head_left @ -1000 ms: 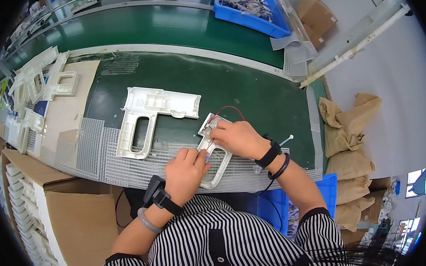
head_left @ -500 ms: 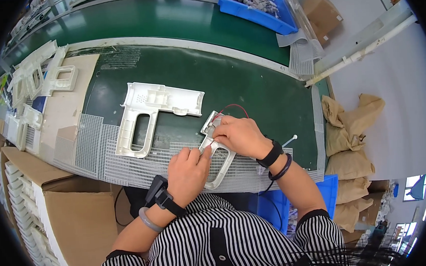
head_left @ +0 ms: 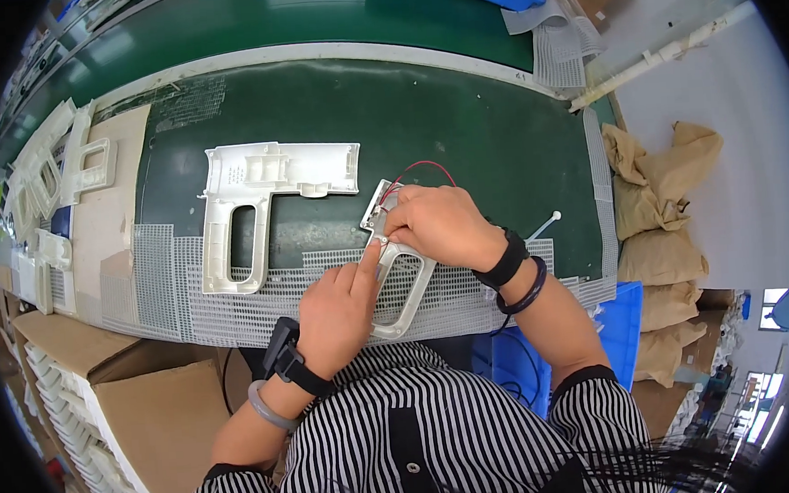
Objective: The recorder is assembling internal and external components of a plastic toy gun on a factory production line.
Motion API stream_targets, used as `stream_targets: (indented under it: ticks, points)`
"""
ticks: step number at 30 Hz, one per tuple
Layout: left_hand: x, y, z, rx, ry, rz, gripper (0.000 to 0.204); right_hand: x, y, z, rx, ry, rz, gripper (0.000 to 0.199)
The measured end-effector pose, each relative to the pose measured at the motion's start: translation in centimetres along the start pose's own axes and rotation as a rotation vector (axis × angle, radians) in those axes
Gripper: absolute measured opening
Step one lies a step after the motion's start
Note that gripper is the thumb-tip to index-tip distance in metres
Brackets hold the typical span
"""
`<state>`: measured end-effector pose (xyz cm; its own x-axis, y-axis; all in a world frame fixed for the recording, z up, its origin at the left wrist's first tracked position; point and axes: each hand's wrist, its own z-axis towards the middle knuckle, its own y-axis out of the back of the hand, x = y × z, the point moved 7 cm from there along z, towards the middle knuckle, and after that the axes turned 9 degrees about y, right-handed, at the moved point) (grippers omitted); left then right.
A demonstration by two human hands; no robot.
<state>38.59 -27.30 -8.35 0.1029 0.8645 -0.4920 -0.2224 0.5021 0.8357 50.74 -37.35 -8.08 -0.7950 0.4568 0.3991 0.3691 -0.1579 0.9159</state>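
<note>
A white plastic housing half with a looped handle [head_left: 418, 297] lies tilted on the mesh-covered front of the bench. My left hand [head_left: 337, 302] holds its near left side, index finger stretched onto the part just above the handle opening. Over the same spot, my right hand [head_left: 443, 227] has thumb and fingers pinched together inside the housing; what is between the fingertips is hidden. A thin red wire [head_left: 425, 162] arcs out of the housing's upper end and passes behind my right hand. To the left, a larger matching white housing half [head_left: 310, 167] lies with its hollow side up.
More white housings [head_left: 91, 166] are piled at the far left. A cardboard box [head_left: 165, 414] of white parts stands at front left. A blue bin [head_left: 624, 336] sits below the bench at right, near tan sacks [head_left: 662, 257]. A white-headed stick [head_left: 545, 225] lies right of my hand.
The whole view has shifted, so the bench sits higher and slightly left. My left index finger has stretched further up the housing. My right hand stays pinched at the same place.
</note>
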Motion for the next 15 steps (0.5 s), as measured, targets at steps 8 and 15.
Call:
stream_targets:
  ticks: [8, 15]
  points:
    - [-0.5, 0.4, 0.6, 0.097, 0.104, 0.04, 0.04, 0.1, -0.7, 0.3, 0.015, -0.004, -0.05, 0.009]
    - [-0.4, 0.1, 1.3, 0.212, 0.139, -0.023, 0.036, 0.1, -0.5, 0.0, -0.076, -0.006, -0.106, 0.008]
